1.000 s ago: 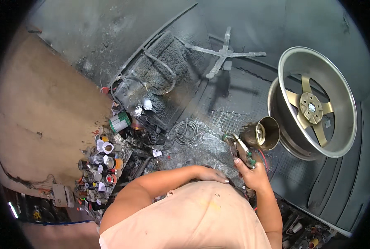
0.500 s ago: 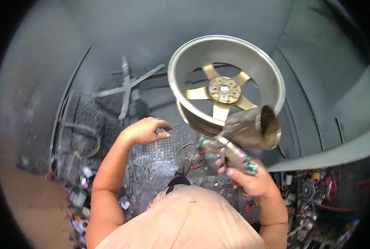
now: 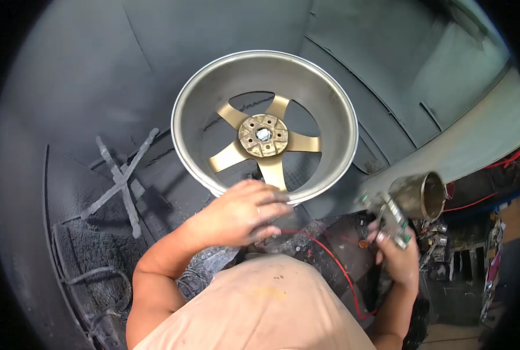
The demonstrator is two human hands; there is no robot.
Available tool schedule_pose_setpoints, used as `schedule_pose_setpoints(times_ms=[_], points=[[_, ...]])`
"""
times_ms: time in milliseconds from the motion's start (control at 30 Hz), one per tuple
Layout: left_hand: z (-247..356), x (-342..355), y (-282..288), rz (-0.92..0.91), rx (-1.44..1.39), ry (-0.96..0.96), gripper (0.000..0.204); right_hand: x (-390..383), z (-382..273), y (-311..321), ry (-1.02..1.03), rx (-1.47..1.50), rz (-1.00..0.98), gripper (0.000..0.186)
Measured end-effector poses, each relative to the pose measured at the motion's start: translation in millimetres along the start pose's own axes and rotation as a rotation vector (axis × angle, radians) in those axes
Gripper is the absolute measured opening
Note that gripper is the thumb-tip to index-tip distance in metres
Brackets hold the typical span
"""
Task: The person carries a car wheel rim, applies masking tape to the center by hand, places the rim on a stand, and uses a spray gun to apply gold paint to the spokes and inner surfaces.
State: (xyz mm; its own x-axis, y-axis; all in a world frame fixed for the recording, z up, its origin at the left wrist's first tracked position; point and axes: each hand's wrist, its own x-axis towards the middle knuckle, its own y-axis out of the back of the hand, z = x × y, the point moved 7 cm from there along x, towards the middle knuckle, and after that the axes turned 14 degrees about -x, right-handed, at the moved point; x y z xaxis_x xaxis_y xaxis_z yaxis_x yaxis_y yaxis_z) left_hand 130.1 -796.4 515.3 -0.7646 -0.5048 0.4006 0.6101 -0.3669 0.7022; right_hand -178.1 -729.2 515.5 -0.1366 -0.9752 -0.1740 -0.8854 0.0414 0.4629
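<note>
A silver wheel rim [image 3: 298, 73] with gold spokes faces me, its wide barrel opening toward me and white material plugging its hub. My left hand [image 3: 242, 213] is at the rim's lower edge, its fingers slightly bent and apart. It overlaps the lip in the picture; whether it touches, I cannot tell. Off to the right, clear of the rim, my right hand [image 3: 398, 252] is closed around a metal spray gun [image 3: 394, 211] with green fittings. The gun's stained metal cup [image 3: 408, 195] tilts with its mouth to the right.
Grey sheeted walls enclose the far side and the left. A grey-coated crossed stand [image 3: 121, 184] is at the left, above a rough dark heap [image 3: 105, 245]. A red hose [image 3: 335, 259] curves between my arms toward the right. Clutter [image 3: 470, 256] fills the lower right.
My right hand and the spray gun have moved right, away from the rim. My left hand has come right to the rim's lower edge. The rim appears turned and further left in view.
</note>
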Motion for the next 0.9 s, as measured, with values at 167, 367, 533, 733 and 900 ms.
schedule_pose_setpoints(times_ms=[167,367,533,733,900], points=[[-52.4,-11.6,-8.4,-0.478,0.048,0.605,0.060,-46.9,-11.8,-71.7,-0.165,0.267,-0.354,0.046],[1.1,-4.0,-42.6,-0.089,-0.224,-0.122,0.058,-37.6,-38.7,-71.6,0.060,0.313,-0.158,0.053],[23.3,-34.9,-149.0,-0.452,-1.013,-0.070,0.054,-7.1,1.9,-34.4,0.066,0.129,0.142,0.044],[-14.5,-76.7,-218.7,-0.385,-1.274,0.410,0.055,-25.4,84.5,-21.0,-0.079,0.162,-0.036,0.035],[-1.4,-97.3,-231.9,-0.324,-1.099,0.805,0.051,-65.9,113.6,-26.3,-0.155,0.281,-0.321,0.036]])
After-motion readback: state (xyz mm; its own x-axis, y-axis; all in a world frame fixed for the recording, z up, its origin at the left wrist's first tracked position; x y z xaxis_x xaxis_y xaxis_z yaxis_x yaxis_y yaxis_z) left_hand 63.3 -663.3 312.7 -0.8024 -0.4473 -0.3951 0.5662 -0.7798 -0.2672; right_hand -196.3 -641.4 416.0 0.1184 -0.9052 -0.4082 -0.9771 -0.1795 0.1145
